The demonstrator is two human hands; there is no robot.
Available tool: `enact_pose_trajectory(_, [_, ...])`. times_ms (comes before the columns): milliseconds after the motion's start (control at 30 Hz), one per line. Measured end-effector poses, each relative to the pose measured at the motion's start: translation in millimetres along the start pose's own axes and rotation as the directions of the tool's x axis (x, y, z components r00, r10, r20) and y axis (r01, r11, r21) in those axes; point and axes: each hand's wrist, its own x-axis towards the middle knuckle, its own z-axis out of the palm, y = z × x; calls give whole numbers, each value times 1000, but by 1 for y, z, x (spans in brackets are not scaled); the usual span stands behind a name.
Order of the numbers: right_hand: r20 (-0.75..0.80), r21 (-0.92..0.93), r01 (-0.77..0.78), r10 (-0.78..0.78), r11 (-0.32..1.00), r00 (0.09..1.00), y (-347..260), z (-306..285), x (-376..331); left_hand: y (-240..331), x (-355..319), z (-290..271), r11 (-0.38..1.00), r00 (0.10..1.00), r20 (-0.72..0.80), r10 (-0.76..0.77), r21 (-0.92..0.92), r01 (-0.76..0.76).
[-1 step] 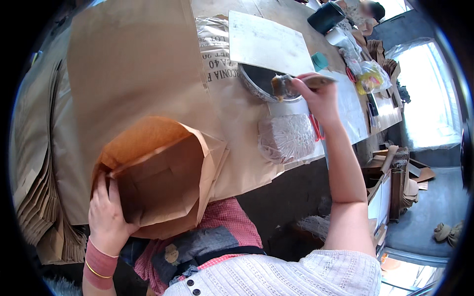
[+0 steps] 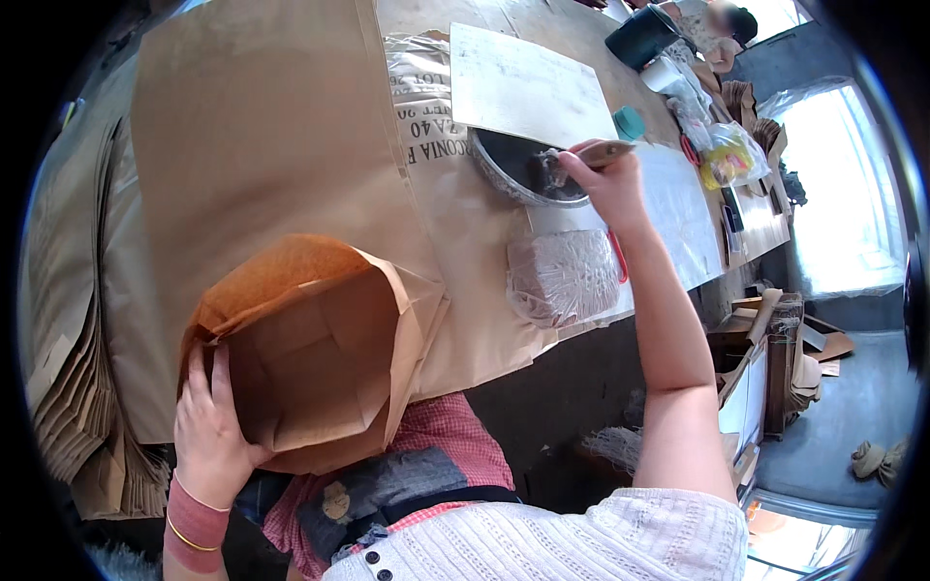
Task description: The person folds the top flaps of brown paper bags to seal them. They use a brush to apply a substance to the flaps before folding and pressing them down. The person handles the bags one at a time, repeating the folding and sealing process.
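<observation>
My left hand point(image 2: 211, 426) grips the rim of an open brown paper bag point(image 2: 320, 378), fingers inside the mouth and thumb along its near side. The bag's mouth tilts toward me, showing its folded bottom; its far edge has an orange-brown tint. In my right hand point(image 2: 612, 189) is a brush with a flat wooden handle point(image 2: 608, 152). Its dark, wet-looking bristles point(image 2: 544, 172) hang within a round metal basin point(image 2: 496, 180). A whitish board point(image 2: 528, 85) partly covers the basin. Close below my right hand lies a plastic-wrapped block point(image 2: 564, 279).
Large flat brown paper sheets point(image 2: 262, 136) cover the table's left. A stack of folded paper bags point(image 2: 82, 407) hangs over the left edge. Red-handled scissors point(image 2: 618, 257) lie beside the block. Farther right are a green lid point(image 2: 628, 122), plastic bags point(image 2: 731, 155) and a person point(image 2: 717, 24).
My right hand has moved slightly left and lowered the brush deeper into the basin. The left hand still grips the bag, which has shifted very little.
</observation>
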Motion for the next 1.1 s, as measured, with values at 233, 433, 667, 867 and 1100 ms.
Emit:
enact_pose_trajectory(233, [-28, 145, -117, 123, 982, 992, -23, -18, 2, -1, -2, 3, 1000, 999, -44, 28, 5, -28])
enact_pose_trajectory(433, [525, -2, 91, -77, 996, 848, -20, -52, 0, 1, 6, 2, 997, 999, -29, 44, -59, -45])
enact_pose_trajectory(667, [268, 566, -379, 271, 732, 924, 35, -72, 29, -5, 9, 4, 984, 998, -16, 67, -167, -69])
enact_pose_trajectory(867, [-30, 834, -73, 177, 547, 984, -88, 25, -66, -30, 12, 21, 917, 992, -85, 90, -381, -116])
enact_pose_trajectory(1100, [416, 620, -272, -14, 736, 909, -206, 223, -146, -42, 12, 39, 769, 970, -202, 138, -595, -233])
